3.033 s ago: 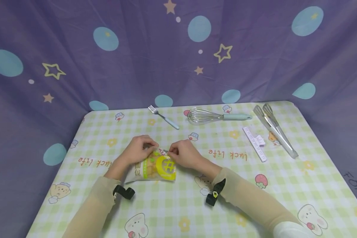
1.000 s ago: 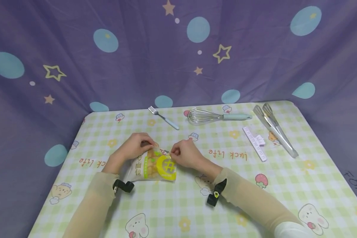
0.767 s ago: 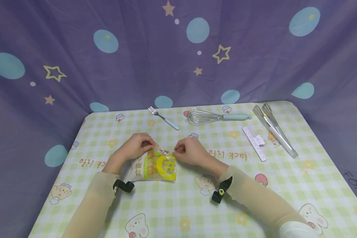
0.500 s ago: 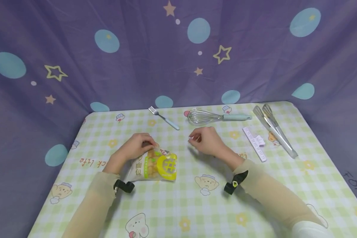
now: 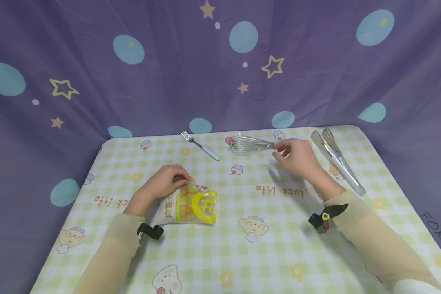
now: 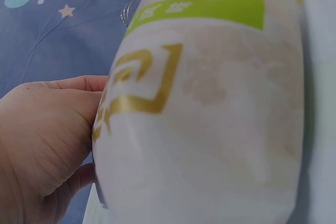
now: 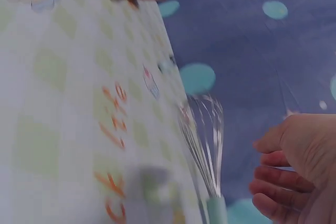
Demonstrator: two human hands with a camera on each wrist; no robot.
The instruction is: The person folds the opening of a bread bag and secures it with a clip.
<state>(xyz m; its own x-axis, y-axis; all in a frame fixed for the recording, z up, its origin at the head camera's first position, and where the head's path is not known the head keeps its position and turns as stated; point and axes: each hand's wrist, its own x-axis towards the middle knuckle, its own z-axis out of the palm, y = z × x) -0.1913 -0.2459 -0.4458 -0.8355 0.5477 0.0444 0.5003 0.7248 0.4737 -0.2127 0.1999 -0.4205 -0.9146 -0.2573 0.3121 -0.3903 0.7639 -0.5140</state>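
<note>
A person's two hands work over a bench covered with a green-checked cloth. The bag, plastic and printed in yellow, green and brown, rests on the bench in front of the person. The left hand is at the bag's far upper edge, pinching the plastic between thumb and fingers. The right hand hangs well apart from the bag, beyond it and to its right. Its fingers are released and loosely bent, with nothing seen between them. In the head view this hand covers the handle of a whisk; the right wrist view shows a gap between the two. The whisk's wire loops lie beyond the bag, toward its right. A fork with a pale blue handle lies straight beyond the bag. Metal tongs lie far to the bag's right. A purple curtain with stars and blue ovals hangs beyond the bag.
</note>
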